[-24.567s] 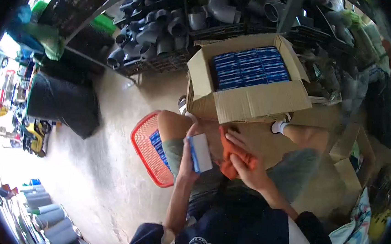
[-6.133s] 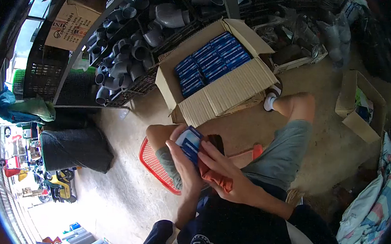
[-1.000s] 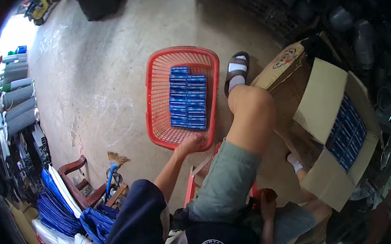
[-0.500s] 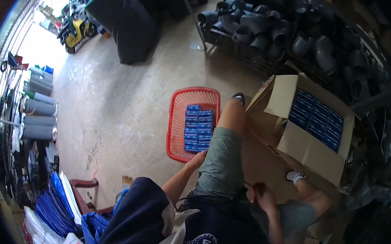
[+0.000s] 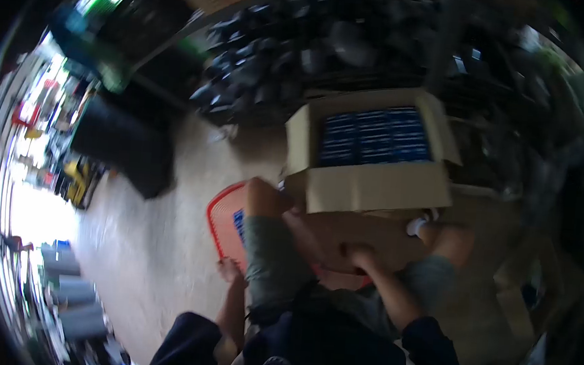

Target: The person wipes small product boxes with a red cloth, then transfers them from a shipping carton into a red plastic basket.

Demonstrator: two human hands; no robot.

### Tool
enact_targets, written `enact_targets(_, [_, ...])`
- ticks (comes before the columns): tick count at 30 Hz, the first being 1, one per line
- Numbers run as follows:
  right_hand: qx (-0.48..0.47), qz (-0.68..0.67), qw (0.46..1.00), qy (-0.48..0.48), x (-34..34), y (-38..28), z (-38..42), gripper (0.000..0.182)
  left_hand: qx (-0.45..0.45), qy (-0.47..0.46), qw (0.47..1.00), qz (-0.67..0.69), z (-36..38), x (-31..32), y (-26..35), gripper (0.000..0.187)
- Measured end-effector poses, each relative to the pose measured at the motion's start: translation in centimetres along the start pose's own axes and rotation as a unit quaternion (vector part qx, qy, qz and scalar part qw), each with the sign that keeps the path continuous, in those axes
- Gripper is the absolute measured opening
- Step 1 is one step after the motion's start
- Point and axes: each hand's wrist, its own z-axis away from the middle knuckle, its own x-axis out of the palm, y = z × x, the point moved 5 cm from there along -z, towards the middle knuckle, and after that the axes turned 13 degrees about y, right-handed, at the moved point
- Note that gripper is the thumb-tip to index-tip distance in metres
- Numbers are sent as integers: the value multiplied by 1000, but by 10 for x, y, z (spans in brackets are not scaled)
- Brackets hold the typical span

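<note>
The red plastic basket (image 5: pixel 215 219) is on the floor, partly behind my left knee. A few blue printed small boxes (image 5: pixel 239 225) show inside it. My left hand (image 5: pixel 230 269) is at the basket's near rim, its fingers seemingly closed on it, though motion blurs them. Between my legs, my right hand (image 5: pixel 360 256) is closed around something dark reddish-brown, too blurred to name. A reddish surface (image 5: pixel 339 280) lies just below that hand. In front of me stands an open cardboard carton (image 5: pixel 379 189), filled with rows of blue boxes (image 5: pixel 376 136).
Behind the carton, dark grey pipe fittings (image 5: pixel 259 70) are heaped on a rack. Black covered goods (image 5: pixel 127 145) stand on the left. Grey rolls (image 5: pixel 77 303) lie at lower left, with a cardboard piece (image 5: pixel 516 300) at right.
The view has swung right and blurred, bringing the carton nearer the middle. My left knee now covers much of the basket. My left hand stays by its rim.
</note>
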Motion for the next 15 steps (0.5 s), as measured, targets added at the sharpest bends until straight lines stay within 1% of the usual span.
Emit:
enact_targets(1, [8,-22,999,-33,-10,-16,2,36,-246,131,942,188,-34,-16,34,29])
enact_targets(2, [2,-20,999,-33,-8,-19,-2,34,-70,172,965,183,8,-73,194,27])
enact_targets(3, [-8,-18,999,-34,-6,-22,-9,32,65,183,965,174,4,-84,264,23])
enact_targets(4, [-17,-1,999,-33,-17,-28,-5,30,113,91,939,312,-16,-73,304,19])
enact_targets(5, [-28,19,999,-33,-34,-37,4,29,165,28,924,342,-16,-67,361,20])
enact_targets(6, [-40,40,998,-35,-44,-41,8,28,187,-40,914,358,-7,-59,419,19])
enact_targets(7, [-44,55,997,-20,-40,-37,5,27,225,-107,886,391,-6,-34,458,20])
enact_targets(8, [-51,72,996,-8,-31,-32,-2,26,255,-138,860,420,7,-7,497,19])
enact_targets(9, [-59,89,994,4,-25,-29,-6,25,395,-165,869,250,36,3,546,19])
enact_targets(10, [-46,75,996,5,-31,-31,-3,24,456,-190,848,193,50,37,571,22])
enact_targets(12, [-25,61,998,5,-44,-34,5,23,487,-345,799,69,115,47,622,28])
enact_targets(13, [-17,58,998,4,-46,-32,6,22,527,-344,777,28,122,65,635,31])
enact_targets(15, [-9,70,997,1,-32,-24,-1,21,600,-340,722,-56,127,115,641,37])
